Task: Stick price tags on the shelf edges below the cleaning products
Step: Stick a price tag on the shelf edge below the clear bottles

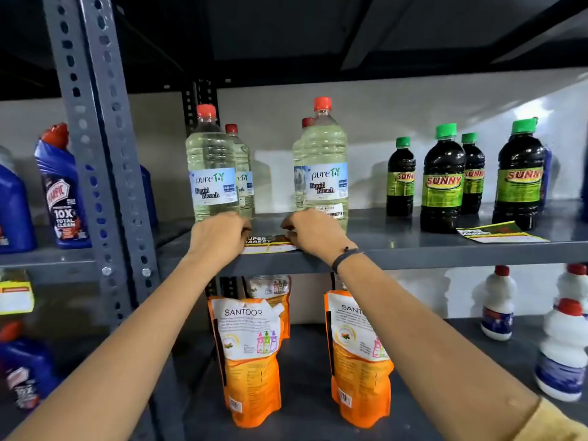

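Observation:
A yellow and black price tag (269,244) lies flat at the front of the grey shelf (445,253), between two groups of clear liquid bleach bottles (212,173) (324,173). My left hand (219,235) grips its left end and my right hand (310,232) grips its right end, fingers curled over the tag's edges. Part of the tag is hidden under both hands. A second price tag (499,234) lies loose on the same shelf in front of the dark green-capped Sunny bottles (442,179).
A perforated grey upright (101,173) stands left of my hands. Blue toilet cleaner bottles (62,192) fill the left bay, where a tag (16,296) hangs on the shelf edge. Below are orange Santoor pouches (251,354) and white bottles (498,308).

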Demonstrator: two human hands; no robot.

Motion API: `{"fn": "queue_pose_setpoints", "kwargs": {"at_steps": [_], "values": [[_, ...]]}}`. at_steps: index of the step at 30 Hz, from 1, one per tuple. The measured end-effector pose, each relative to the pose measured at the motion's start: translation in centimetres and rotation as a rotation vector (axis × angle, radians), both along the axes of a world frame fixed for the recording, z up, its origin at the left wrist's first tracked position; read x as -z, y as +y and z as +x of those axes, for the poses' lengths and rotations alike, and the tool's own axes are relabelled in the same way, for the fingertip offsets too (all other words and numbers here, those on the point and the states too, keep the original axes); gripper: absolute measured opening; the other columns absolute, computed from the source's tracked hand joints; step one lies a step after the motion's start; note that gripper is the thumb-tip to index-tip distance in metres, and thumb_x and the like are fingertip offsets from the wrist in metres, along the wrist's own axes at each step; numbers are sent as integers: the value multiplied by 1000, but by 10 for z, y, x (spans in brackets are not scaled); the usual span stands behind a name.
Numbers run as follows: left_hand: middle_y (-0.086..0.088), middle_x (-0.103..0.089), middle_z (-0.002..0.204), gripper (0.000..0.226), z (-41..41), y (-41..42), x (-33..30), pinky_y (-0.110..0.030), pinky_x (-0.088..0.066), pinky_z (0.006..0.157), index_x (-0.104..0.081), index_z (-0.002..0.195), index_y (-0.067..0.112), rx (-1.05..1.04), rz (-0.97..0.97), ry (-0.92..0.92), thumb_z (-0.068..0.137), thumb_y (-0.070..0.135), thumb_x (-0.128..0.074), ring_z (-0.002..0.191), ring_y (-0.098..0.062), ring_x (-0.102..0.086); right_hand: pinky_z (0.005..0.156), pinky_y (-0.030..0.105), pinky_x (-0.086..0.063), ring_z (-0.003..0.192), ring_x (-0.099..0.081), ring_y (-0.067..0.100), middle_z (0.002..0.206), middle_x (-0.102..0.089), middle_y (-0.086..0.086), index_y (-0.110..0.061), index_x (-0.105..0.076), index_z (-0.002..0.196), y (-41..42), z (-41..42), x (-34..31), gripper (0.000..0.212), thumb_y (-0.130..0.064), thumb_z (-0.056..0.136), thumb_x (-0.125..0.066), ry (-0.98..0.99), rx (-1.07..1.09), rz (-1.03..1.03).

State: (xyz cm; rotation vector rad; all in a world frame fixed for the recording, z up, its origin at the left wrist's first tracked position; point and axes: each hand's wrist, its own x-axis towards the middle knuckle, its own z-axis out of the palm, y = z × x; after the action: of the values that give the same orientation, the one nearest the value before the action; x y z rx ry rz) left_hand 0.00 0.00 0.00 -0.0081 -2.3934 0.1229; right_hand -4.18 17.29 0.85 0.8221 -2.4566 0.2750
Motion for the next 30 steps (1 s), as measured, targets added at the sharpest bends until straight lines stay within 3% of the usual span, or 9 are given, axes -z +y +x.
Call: {"fn": "queue_pose_setpoints", "kwargs": {"at_steps": [2, 5, 8, 18, 23, 26, 30], "values": [[-4, -65, 109, 22, -1, -1, -2, -37, -52, 71, -67, 107, 27, -37, -22, -56, 93, 25, -50, 98, -29, -61, 85, 44, -51, 103, -60, 39, 114, -64, 19, -14, -63, 112, -1, -3, 0, 25, -21, 91, -52, -21, 29, 16], [-5, -67, 108, 23, -1, 2, -2, -31, -42, 66, -66, 107, 28, -86, -17, -104, 94, 23, -48, 97, -30, -61, 83, 42, -51, 101, -61, 38, 112, -65, 18, -15, -64, 110, -2, -3, 2, 23, -22, 91, -53, -15, 51, 16], [-4, -67, 107, 19, -1, 2, 0, -29, -37, 64, -67, 103, 27, -62, 51, -68, 93, 24, -50, 97, -28, -60, 82, 42, -52, 98, -61, 38, 109, -66, 17, -15, -66, 108, -1, -2, 3, 22, -22, 91, -54, -9, 50, -10], [5, -70, 89, 9, 9, 2, -3, -29, -45, 61, -65, 82, 28, 135, 484, 134, 89, 25, -60, 82, -13, -58, 78, 41, -55, 93, -63, 30, 100, -71, 11, -20, -70, 99, 7, 2, -3, 15, -22, 87, -61, -51, -74, -256], [4, -71, 87, 7, 23, 1, -9, -40, -55, 71, -65, 81, 27, 264, 552, 164, 87, 23, -63, 83, -16, -64, 76, 40, -54, 86, -64, 23, 91, -73, 7, -15, -72, 90, 18, 11, -8, 11, -23, 84, -65, -32, -174, -358], [7, -69, 81, 4, 37, 1, -4, -35, -53, 68, -66, 79, 26, 358, 596, 171, 82, 25, -69, 74, -7, -61, 70, 34, -52, 79, -61, 16, 86, -72, 5, -15, -71, 85, 27, 25, -3, 11, -24, 83, -68, -49, -244, -426], [13, -64, 73, 10, 58, 5, 11, -27, -44, 60, -64, 76, 24, 405, 600, 176, 76, 28, -73, 66, 0, -53, 66, 38, -53, 72, -57, 10, 77, -67, -4, -23, -67, 77, 39, 46, 13, 10, -32, 78, -71, -32, -273, -450]]}}
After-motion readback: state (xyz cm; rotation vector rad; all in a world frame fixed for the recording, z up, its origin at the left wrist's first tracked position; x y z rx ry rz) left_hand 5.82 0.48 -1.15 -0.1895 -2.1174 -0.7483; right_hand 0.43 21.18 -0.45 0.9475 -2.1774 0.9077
